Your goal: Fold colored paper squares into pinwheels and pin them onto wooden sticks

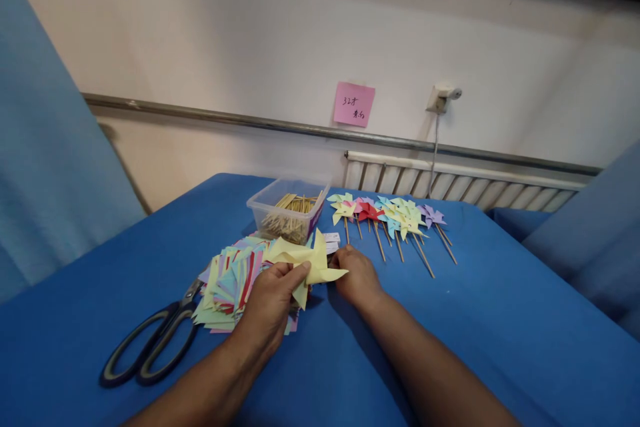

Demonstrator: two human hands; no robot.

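Pinched between the thumb and fingers of my left hand point(277, 293) is a pale yellow paper pinwheel point(316, 260), its blades folded in toward the middle. My right hand point(357, 275) is just right of it, fingers curled down by a small white box or stack of labels point(332, 241). What those fingers grip, if anything, is hidden. Under and left of my left hand spreads a pile of coloured paper pieces point(233, 280). Behind the pile, a clear plastic tub point(257, 212) holds many thin wooden sticks point(287, 220).
Large dark-handled scissors point(155, 340) lie left of the paper pile. Several finished pinwheels on sticks point(395, 217) lie at the back right of the blue-covered table point(480, 320). Beyond stand a white radiator point(450, 183), a metal rail point(250, 121) and a wall socket with a plug point(441, 99).
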